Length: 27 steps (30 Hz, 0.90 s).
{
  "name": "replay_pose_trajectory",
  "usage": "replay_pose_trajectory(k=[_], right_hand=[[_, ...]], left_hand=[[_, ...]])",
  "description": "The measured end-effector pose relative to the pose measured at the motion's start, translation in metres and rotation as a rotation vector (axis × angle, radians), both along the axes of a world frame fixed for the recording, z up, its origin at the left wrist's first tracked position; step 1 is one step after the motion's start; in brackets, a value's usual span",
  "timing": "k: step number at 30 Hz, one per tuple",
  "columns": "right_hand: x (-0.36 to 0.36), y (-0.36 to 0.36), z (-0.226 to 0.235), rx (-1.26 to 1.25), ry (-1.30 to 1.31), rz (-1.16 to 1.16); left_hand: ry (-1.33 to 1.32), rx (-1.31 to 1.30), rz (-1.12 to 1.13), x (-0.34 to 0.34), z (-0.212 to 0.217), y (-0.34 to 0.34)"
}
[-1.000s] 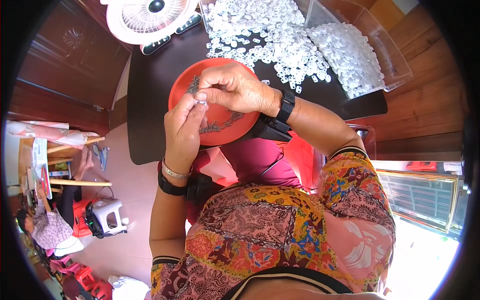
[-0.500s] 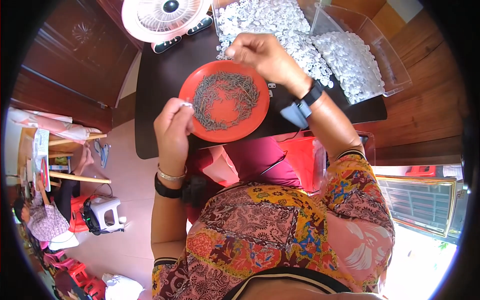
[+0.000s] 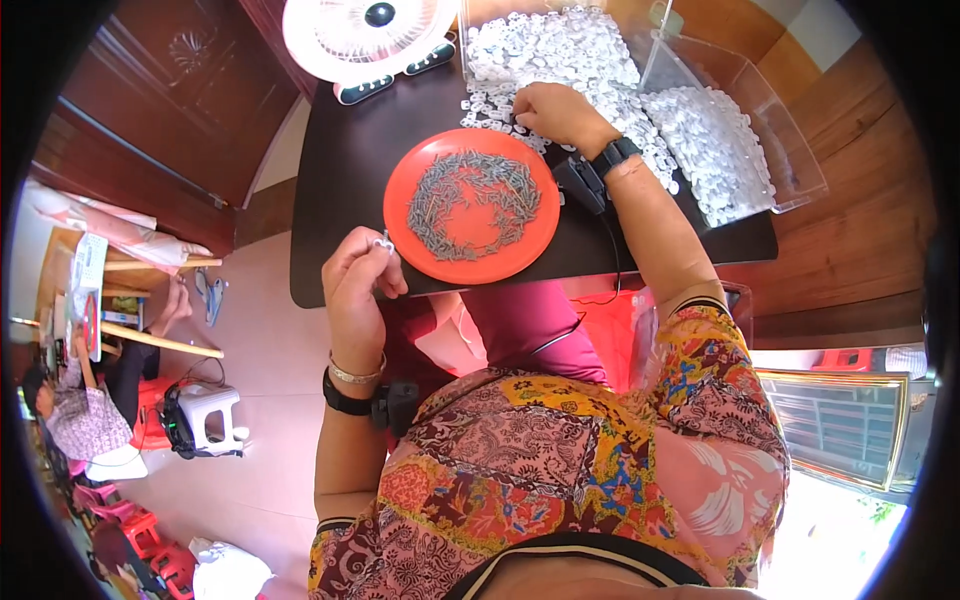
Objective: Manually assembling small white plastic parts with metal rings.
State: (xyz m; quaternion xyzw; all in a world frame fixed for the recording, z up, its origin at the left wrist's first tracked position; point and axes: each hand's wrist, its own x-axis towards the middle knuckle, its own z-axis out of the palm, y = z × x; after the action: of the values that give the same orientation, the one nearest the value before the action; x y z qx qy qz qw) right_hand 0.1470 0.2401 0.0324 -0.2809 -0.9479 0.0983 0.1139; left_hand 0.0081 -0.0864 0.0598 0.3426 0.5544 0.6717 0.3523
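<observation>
Take the red plate as the centre of your clock, and start far out at 8 o'clock: a seated person (image 3: pixel 95 425) in a patterned top, legs stretched up toward a wooden frame. Between 9 and 10, a dark brown door (image 3: pixel 150 85) with a carved motif; between 7 and 8, a light grey stool (image 3: pixel 208 418) on the pinkish floor (image 3: pixel 265 400).

Now closer in, and here's your left hand (image 3: pixel 362 278) at 8 o'clock, just outside the plate's rim, thumb and forefinger pinched on a small white piece (image 3: pixel 383 243). It's up at the fingertips, near the edge of the dark counter (image 3: pixel 335 160). Below, your wrist carries a bracelet (image 3: pixel 356 372) and a black band (image 3: pixel 348 399).

Up at 11, a round white fan (image 3: pixel 370 40) stands on feet shaped like little black shoes. Dead centre, the red plate (image 3: pixel 472 268) lies flat, grey screw-like bits (image 3: pixel 432 215) spread over it in a rough ring, red showing through the middle.

And over to your right hand (image 3: pixel 565 112), between 1 and 2! Fingers curled down, tips at the near edge of the spilled white pieces (image 3: pixel 550 50); whether they grip one, you can't tell from here. A black box (image 3: pixel 583 186) hangs at that wrist. Out between 2 and 3, a clear bin (image 3: pixel 795 165) sits loaded with more white pieces (image 3: pixel 712 150).
</observation>
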Motion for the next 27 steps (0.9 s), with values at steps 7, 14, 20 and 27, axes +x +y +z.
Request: replay_pose_trajectory(k=[7,14,20,27], right_hand=[[0.005,-0.007,0.004,-0.059,0.080,0.027],[0.000,-0.022,0.010,-0.291,0.467,0.082],[-0.003,-0.045,0.033,-0.895,0.655,0.135],[-0.007,-0.064,0.036,-1.116,0.760,0.238]], left_hand=[[-0.169,-0.084,-0.068,0.025,-0.007,0.011],[-0.091,-0.131,-0.150,0.034,-0.011,0.005],[0.135,-0.128,-0.487,0.056,-0.015,0.013],[0.041,-0.136,-0.436,0.051,-0.016,0.041]])
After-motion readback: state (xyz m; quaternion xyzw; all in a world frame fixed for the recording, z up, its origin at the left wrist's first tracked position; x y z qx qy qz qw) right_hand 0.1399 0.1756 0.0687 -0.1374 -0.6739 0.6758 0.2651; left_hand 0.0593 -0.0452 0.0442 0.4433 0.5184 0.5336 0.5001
